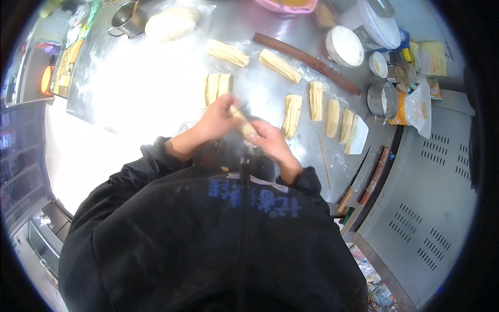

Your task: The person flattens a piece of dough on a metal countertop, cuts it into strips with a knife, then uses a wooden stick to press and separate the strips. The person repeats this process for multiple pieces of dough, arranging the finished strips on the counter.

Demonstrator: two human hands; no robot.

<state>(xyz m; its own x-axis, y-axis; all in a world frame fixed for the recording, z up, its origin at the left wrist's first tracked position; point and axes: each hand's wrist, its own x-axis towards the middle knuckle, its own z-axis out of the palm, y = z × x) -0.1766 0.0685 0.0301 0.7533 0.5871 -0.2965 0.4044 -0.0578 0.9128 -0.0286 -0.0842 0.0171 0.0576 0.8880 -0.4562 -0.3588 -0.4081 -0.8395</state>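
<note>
My left hand (pixel 218 119) and my right hand (pixel 269 140) hold one short strip of pale dough (pixel 243 124) between them, close to my chest over the steel table (pixel 257 101). Just beyond my left hand lie several dough strips (pixel 218 85) side by side. Two layered dough pieces (pixel 228 53) (pixel 280 66) rest farther back. To the right, more layered pieces (pixel 292 116) stand in a row, the last one beside a white plastic scraper (pixel 356 135). A thin wooden stick (pixel 324 162) lies near my right hand.
A long brown rolling pin (pixel 308 62) crosses the back right. Beyond it are a bowl of flour (pixel 345 46), a steel pot (pixel 383 101) and bags. A knife (pixel 358 179) lies at the right edge. A large dough mass (pixel 173 24) and a metal mug (pixel 128 20) sit back left.
</note>
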